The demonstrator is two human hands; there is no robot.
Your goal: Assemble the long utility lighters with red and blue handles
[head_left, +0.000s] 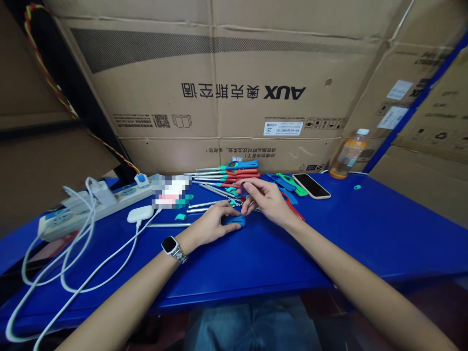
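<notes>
My left hand (210, 224), a watch on its wrist, grips a blue-handled long-nose lighter (238, 222) on the blue table; the metal tube sticks out to the left beneath the hand. Just above the handle's end, my right hand (268, 197) pinches a small dark purple and red piece (243, 191), whose exact kind I cannot make out. Behind both hands lie several more lighters with red handles (248, 172) and metal tubes, partly hidden by my fingers. A small teal piece (180, 217) rests left of my left hand.
Blue and green handle parts (298, 185) lie beside a phone (311, 186) at the right. Farther right stands a drink bottle (348, 155). On the left are a power strip (127, 195), a white case (141, 214) and looping white cables (106, 263). Cardboard (234, 63) walls the back.
</notes>
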